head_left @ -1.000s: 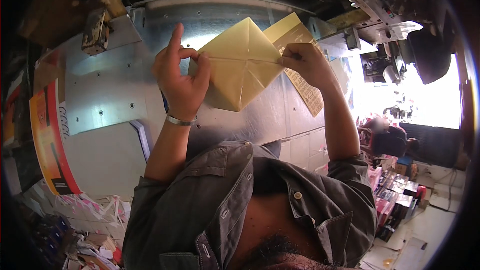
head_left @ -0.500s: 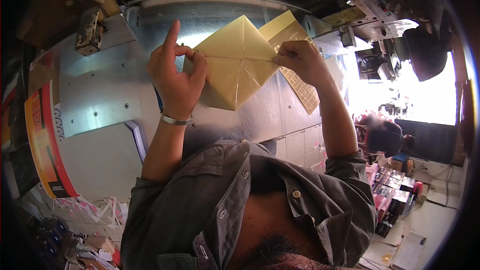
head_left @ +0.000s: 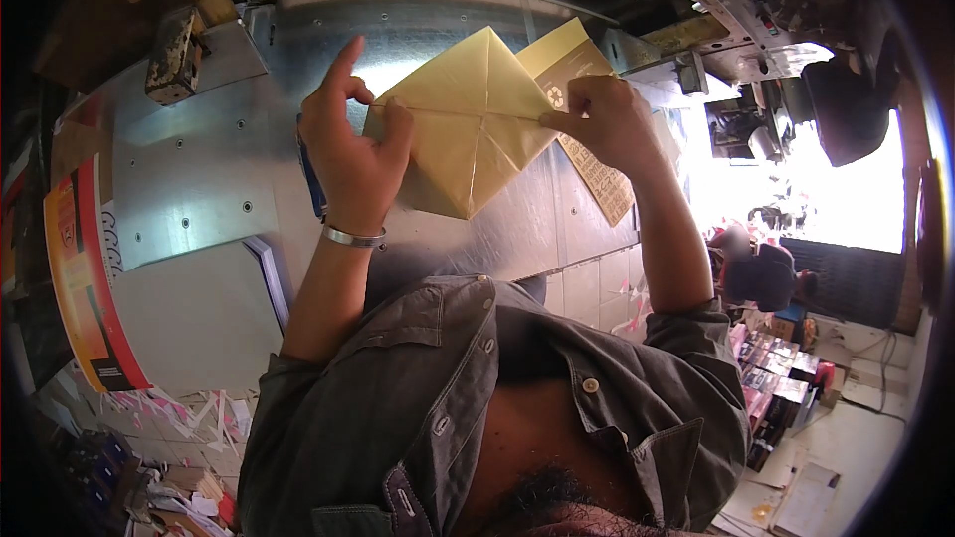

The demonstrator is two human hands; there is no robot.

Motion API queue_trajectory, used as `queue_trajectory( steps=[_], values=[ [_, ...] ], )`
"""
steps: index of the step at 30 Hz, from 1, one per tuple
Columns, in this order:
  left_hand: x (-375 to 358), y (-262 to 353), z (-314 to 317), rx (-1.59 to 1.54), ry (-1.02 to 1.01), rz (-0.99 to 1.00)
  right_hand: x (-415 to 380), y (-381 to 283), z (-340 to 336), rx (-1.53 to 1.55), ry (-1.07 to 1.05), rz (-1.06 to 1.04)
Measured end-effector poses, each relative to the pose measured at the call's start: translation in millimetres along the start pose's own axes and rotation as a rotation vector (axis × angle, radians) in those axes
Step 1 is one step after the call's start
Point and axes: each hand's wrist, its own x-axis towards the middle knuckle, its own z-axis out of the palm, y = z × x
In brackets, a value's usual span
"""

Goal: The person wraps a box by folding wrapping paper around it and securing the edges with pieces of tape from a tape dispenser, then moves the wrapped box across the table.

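Note:
A yellowish paper piece (head_left: 468, 154), folded into a diamond with creases meeting at its middle, is held above the metal table. It looks like the opened bottom of a paper bag. My left hand (head_left: 353, 144) pinches its left corner between thumb and a bent finger, with the index finger raised. At the right corner, my right hand (head_left: 609, 121) grips the paper with thumb and curled fingers. Behind the diamond, a brown printed paper part (head_left: 600, 179) with a recycling mark slants down to the right; whether it joins the diamond is hidden.
Under my hands lies a riveted metal table (head_left: 209, 189). A grey stack of sheets (head_left: 204, 308) and a red-and-orange printed board (head_left: 88, 278) are on the left. A worn metal block (head_left: 174, 65) stands at the back left. Another person (head_left: 761, 273) is at the far right, near stacked packs (head_left: 776, 368).
My right hand has shifted slightly, its fingers turning so the recycling mark shows. The left hand keeps its pinch and has barely moved. The paper stays almost in place.

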Motion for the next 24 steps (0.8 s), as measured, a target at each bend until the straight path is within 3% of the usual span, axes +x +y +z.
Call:
queue_trajectory(
  steps=[5,8,9,12,17,20,21,24],
  values=[
    [-5.9,-4.3,1.7,-0.182,-0.043,-0.265,0.5,28.8,15.5,0.225,-0.097,0.145],
    [-6.3,-4.5,4.3,-0.443,-0.076,-0.467,-6.9,31.8,25.8,0.348,-0.016,0.097],
    [-7.6,-5.4,4.9,-0.484,-0.078,-0.492,-6.2,27.4,19.3,0.266,-0.008,0.018],
    [-7.4,-7.7,5.6,-0.585,-0.074,-0.550,15.5,-0.6,5.8,-0.002,0.355,-0.306],
    [-7.3,-4.9,3.6,-0.612,-0.080,-0.578,67.8,-92.6,-5.2,0.047,0.476,-0.547],
    [-6.4,-3.6,1.8,-0.587,-0.078,-0.602,74.0,-105.5,58.4,-0.075,0.240,-0.554],
    [-7.0,-4.5,3.9,-0.598,-0.036,-0.603,74.8,-105.7,55.7,0.041,0.328,-0.491],
    [-6.9,-6.9,2.0,-0.625,-0.087,-0.582,76.7,-95.9,52.4,-0.030,0.244,-0.600]
  ],
)
